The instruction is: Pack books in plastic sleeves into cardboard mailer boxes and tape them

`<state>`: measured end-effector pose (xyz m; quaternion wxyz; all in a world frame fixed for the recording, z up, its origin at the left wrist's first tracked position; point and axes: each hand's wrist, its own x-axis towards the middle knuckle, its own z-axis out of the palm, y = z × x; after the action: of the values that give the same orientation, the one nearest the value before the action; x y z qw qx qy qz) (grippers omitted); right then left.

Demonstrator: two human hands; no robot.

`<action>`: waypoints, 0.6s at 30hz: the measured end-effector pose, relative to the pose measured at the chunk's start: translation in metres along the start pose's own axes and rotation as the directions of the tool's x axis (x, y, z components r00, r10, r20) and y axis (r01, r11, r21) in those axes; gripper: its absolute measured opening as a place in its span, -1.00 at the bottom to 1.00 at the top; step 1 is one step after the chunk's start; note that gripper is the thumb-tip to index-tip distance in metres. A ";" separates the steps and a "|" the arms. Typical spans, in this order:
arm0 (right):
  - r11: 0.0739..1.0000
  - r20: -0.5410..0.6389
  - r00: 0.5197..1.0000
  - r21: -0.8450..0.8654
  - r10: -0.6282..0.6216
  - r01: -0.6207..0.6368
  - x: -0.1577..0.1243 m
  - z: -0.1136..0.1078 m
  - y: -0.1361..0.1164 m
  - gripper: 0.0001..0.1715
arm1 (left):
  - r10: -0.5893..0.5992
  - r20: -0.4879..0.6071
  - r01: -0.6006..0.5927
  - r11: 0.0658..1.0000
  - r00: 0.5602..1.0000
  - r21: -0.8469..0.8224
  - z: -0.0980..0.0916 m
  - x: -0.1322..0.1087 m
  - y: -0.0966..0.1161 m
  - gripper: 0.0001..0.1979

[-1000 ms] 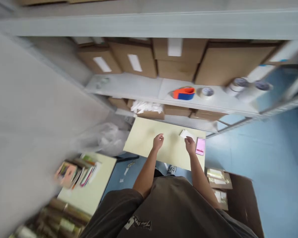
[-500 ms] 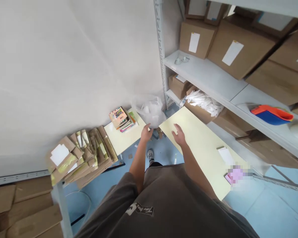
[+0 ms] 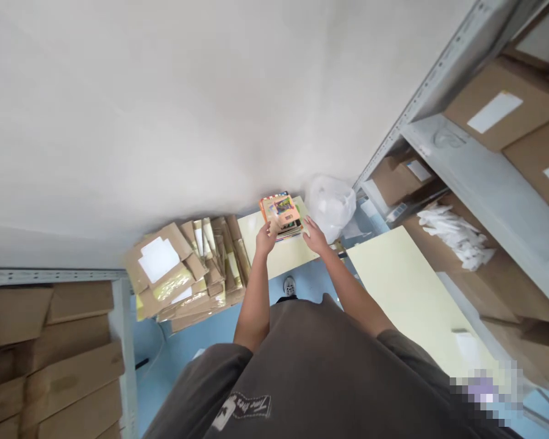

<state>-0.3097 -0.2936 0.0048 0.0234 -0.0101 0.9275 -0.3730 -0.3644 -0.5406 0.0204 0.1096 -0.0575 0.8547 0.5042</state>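
Note:
A small stack of books (image 3: 282, 208) lies on the pale yellow tabletop (image 3: 268, 255) against the wall. The uppermost book has a peach cover with a coloured picture, and its layers sit askew. My left hand (image 3: 265, 239) is closed at the near left corner of the top book, thumb and fingers at its edge. On the stack's right side is my right hand (image 3: 315, 235), its fingers stretched out and apart close to the book edges. The undersides of both hands are hidden.
Flattened cardboard boxes (image 3: 229, 256) are piled left of the books. A white plastic bag (image 3: 330, 204) stands to the right. Another yellow table (image 3: 407, 286) and shelving (image 3: 498, 174) with cartons are at right; more cartons (image 3: 73, 360) fill the left rack.
My view has turned left. Both hands, empty and apart over the gap between the tables before, have moved to the book stack. My left hand has closed on the top book's corner.

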 end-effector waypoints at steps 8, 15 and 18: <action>0.899 0.309 0.936 -0.438 0.167 -0.015 0.090 0.050 -0.057 -0.10 | -0.173 0.077 0.180 0.977 0.982 -0.110 -0.014 0.038 -0.021 -0.61; 0.940 0.307 0.944 -0.340 0.121 -0.010 0.083 0.073 -0.068 -0.16 | -0.274 -0.022 0.270 0.957 0.962 -0.107 -0.014 0.055 -0.036 -0.87; 0.996 0.154 0.984 0.025 0.084 -0.089 0.084 0.066 -0.055 -0.19 | -0.226 -0.029 0.212 0.944 0.974 -0.252 -0.019 0.059 -0.034 -0.91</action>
<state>-0.3899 -0.3817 -0.0077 0.1108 0.0020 0.9165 -0.3844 -0.4168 -0.5731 -0.0137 0.1324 -0.1796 0.7762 0.5897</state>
